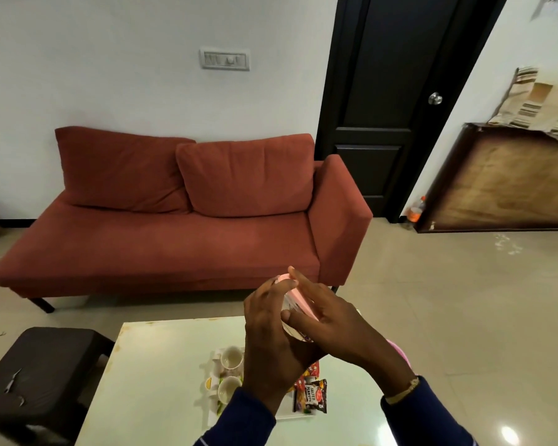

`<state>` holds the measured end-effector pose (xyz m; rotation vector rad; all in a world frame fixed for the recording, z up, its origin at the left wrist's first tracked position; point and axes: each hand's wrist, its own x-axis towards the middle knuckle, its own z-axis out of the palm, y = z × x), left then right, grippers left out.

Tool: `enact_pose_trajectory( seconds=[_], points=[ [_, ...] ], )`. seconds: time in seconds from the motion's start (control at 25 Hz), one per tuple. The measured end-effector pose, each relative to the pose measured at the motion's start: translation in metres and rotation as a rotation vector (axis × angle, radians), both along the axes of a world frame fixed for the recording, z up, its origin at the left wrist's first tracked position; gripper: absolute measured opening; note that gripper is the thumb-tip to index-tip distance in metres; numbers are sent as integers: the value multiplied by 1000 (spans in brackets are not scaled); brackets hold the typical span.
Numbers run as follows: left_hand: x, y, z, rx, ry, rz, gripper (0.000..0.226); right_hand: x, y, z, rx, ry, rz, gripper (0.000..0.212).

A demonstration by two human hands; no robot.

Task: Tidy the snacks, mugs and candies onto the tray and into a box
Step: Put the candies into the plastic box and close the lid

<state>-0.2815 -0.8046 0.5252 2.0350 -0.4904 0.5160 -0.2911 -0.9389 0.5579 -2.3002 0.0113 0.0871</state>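
Note:
Both my hands hold a small clear box with a pink lid (290, 296) raised above the table. My left hand (271, 336) grips the box from the left and below, and my right hand (327, 323) curls over its pink lid from the right. Most of the box is hidden between the hands. Below, on a white tray (287, 416), stand two white mugs (232, 357) (229, 388) and snack packets, among them a dark salted peanuts pack (313, 395). Part of the tray is covered by my left forearm.
The tray sits on a pale glossy table (161, 381). A dark stool (42, 371) stands left of it. A red sofa (181, 226) faces me across the tiled floor, with a black door (397, 91) behind it on the right. A pink object (400, 352) shows behind my right wrist.

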Motion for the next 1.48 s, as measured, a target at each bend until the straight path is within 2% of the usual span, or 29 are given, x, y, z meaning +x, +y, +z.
enact_pose_trajectory(
  seconds=[0.12, 0.2, 0.24, 0.36, 0.44, 0.52, 0.68, 0.76, 0.96, 1.08, 1.24, 1.32, 1.48],
  points=[
    [3, 5, 7, -17, 51, 23, 87, -7, 3, -5, 200, -140, 12, 61],
    [11, 12, 18, -114, 154, 75, 87, -18, 3, -14, 287, -261, 1, 62],
    [15, 16, 23, -150, 192, 107, 87, -23, 3, -20, 260, -317, 3, 66],
    [16, 19, 31, -145, 226, 113, 86, -33, 2, -28, -19, -471, -18, 75],
    [12, 17, 31, -135, 238, 79, 87, -32, 3, -25, -118, -566, -54, 69],
    [10, 19, 31, -141, 258, 19, 92, -31, 4, -20, -133, -617, -61, 62],
    [15, 29, 34, -116, 241, -220, 115, -33, -8, -11, 48, -570, -81, 61],
    [20, 33, 35, -145, 240, -310, 120, -34, -12, -3, 168, -550, -58, 58],
    [32, 36, 35, -392, 270, -409, 99, -36, -16, 17, 416, -508, 33, 52],
    [32, 34, 40, -441, 268, -334, 95, -33, -18, 19, 341, -523, 22, 56],
    [32, 30, 48, -343, 160, -285, 93, -27, -19, 26, 188, -604, -6, 66],
    [33, 30, 50, -345, 163, -280, 96, -26, -20, 28, 188, -627, 21, 66],
    [41, 34, 53, -279, 95, -329, 81, -24, -21, 29, 245, -609, 67, 60]
  ],
)
